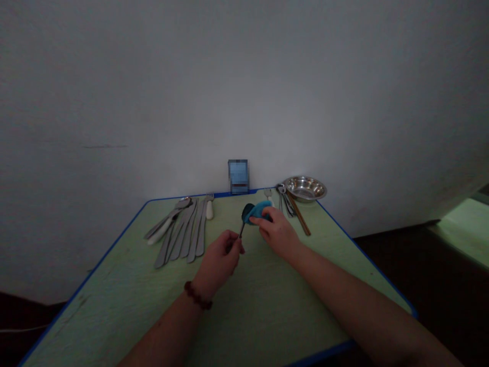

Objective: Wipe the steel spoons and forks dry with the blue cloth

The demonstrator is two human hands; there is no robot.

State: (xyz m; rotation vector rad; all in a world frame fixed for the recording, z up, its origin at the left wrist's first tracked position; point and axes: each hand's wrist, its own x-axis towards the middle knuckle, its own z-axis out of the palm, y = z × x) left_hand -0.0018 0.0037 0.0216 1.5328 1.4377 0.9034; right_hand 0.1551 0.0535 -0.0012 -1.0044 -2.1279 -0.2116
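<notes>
Blue cloth (260, 212) is pinched over the dark bowl of a spoon (247, 211), and from where I stand the person's right hand (277, 233) is closed around it, with the fingers (255, 220) pressing the cloth against the metal. The left hand (217, 255) is curled tight around the spoon's thin handle, which pokes out of the fist and angles up toward the cloth. So one spoon is held between the two hands, just above the middle of a pale green table (114, 306) with a blue edge, and the hands are close enough that the spoon bridges them.

Both forearms reach in from the near edge of the table, angling toward each other. A single bead bracelet (197, 295) sits on the left wrist.

To the left of the hands lie four or five table knives (183, 232), side by side and overlapping, so I can't be sure of the number. Beside them are one white-handled spoon (160, 231) and one white-handled fork (209, 208). Past the right hand there is a small fork (268, 194), a tangle of metal utensils (284, 201) too small to count, and a pair of wooden chopsticks (298, 214). One steel bowl (305, 188) sits at the far corner. A blurred blue rectangle (239, 176) stands upright against the wall (229, 86).
</notes>
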